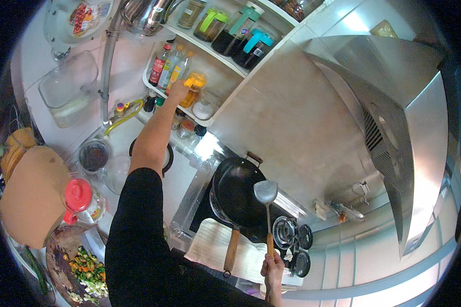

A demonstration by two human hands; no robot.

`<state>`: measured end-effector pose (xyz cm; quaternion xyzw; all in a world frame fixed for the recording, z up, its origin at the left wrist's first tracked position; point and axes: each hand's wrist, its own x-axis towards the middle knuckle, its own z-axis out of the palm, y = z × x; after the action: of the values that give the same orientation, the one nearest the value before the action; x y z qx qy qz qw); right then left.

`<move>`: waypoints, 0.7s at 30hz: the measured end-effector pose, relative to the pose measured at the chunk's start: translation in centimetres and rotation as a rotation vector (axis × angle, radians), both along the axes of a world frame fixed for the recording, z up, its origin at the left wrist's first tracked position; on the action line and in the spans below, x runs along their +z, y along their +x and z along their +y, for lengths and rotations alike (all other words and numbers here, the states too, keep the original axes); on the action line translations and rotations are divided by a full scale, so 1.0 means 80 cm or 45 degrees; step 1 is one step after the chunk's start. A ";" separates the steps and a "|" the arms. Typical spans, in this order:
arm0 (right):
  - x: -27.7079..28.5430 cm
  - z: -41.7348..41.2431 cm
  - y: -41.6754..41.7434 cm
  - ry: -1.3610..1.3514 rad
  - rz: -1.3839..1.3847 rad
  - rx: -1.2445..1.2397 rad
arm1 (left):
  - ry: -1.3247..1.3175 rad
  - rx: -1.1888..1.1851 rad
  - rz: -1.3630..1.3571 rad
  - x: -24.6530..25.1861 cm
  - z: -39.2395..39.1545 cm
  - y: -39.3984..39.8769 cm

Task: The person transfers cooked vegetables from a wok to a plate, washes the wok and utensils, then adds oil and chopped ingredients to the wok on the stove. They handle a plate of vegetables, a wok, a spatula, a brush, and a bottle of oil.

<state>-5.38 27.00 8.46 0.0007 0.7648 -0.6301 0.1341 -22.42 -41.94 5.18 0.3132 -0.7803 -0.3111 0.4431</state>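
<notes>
My left hand [179,90] reaches to the lower wall shelf, its fingers closed at the yellow handle of a glass oil jug [192,96] holding amber liquid. The jug stands among sauce bottles [171,73] and a clear jar of white grains [203,109]. In my right hand [272,266] is the wooden handle of a wok spatula [269,215], its metal blade raised beside the wok's right side. A black wok [240,195] sits on the stove, with its wooden handle [231,251] towards me over a white cloth [209,240].
Chopped vegetables [86,268] and a cleaver [93,242] lie on a round chopping board [57,253] at lower left. A red-lidded glass jug [100,209] stands nearby. A range hood [384,115] projects at right. Burner parts [286,232] lie right of the wok.
</notes>
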 end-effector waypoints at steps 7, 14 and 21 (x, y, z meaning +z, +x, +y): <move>-0.001 0.010 0.008 0.043 -0.005 -0.012 | 0.118 -0.014 -0.084 0.022 0.057 0.011; -0.006 0.009 -0.001 0.006 -0.054 0.057 | -0.073 -0.010 0.088 0.000 0.040 0.008; -0.004 0.000 -0.001 0.000 -0.058 0.034 | -0.266 -0.217 -0.033 0.004 0.019 0.014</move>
<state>-5.46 27.04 8.16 0.0048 0.7616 -0.6280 0.1598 -21.29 -40.39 5.46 0.2019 -0.8379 -0.2606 0.4349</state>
